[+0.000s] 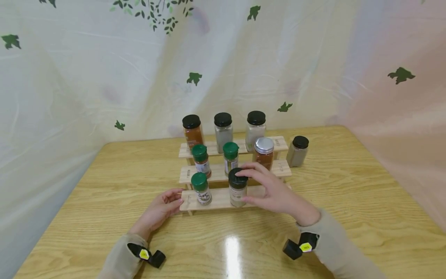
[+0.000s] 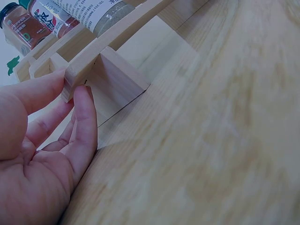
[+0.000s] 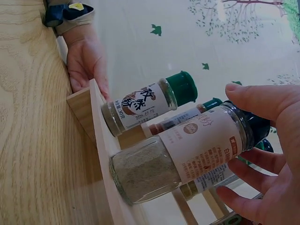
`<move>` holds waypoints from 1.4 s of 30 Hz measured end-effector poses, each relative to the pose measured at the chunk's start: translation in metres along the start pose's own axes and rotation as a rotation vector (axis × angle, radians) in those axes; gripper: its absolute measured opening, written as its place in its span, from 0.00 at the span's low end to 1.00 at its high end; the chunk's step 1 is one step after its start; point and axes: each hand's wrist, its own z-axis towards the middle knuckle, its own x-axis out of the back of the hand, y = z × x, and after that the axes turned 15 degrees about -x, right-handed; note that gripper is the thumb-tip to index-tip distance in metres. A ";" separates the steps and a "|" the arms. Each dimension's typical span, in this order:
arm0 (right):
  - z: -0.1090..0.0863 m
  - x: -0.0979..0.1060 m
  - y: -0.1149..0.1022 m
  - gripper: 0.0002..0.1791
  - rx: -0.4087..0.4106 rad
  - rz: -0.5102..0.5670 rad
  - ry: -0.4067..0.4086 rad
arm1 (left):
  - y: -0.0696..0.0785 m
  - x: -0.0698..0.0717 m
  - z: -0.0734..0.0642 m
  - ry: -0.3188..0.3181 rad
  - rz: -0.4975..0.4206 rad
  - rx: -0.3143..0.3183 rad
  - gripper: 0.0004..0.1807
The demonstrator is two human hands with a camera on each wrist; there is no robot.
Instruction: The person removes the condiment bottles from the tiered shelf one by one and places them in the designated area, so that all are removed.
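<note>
A three-tier wooden spice rack (image 1: 215,197) stands on the table. My left hand (image 1: 163,207) pinches the left end of its lowest shelf; in the left wrist view, fingers (image 2: 84,112) press against that shelf end. A glass spice jar with a black lid (image 1: 238,193) stands upright toward the middle of the same shelf. My right hand (image 1: 275,190) is spread loosely around its lid, fingers at the far side and thumb nearer me. A slight gap shows between thumb and jar in the right wrist view. Left of it stands a green-capped cumin jar (image 3: 145,105).
On the middle shelf are two green-capped jars (image 1: 231,157) and a silver-lidded jar (image 1: 263,153). Three black-lidded jars (image 1: 223,133) line the top shelf. Another black-lidded jar (image 1: 298,152) stands on the table (image 1: 348,186) right of the rack. A leaf-patterned curtain (image 1: 223,58) hangs behind.
</note>
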 end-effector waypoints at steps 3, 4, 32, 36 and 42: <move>0.000 -0.003 0.003 0.30 -0.010 0.020 -0.005 | 0.001 0.000 0.000 0.000 0.000 -0.001 0.25; 0.000 -0.004 0.003 0.31 -0.015 0.032 -0.009 | 0.001 0.000 0.000 0.001 0.000 -0.002 0.25; 0.002 -0.031 0.019 0.35 -0.013 0.121 0.063 | -0.001 0.000 -0.001 -0.004 -0.023 -0.007 0.20; 0.002 -0.032 0.019 0.35 -0.011 0.133 0.069 | -0.001 0.000 0.000 -0.006 -0.028 -0.019 0.18; 0.002 -0.033 0.016 0.34 -0.011 0.148 0.066 | 0.000 0.000 -0.001 -0.015 -0.022 -0.020 0.18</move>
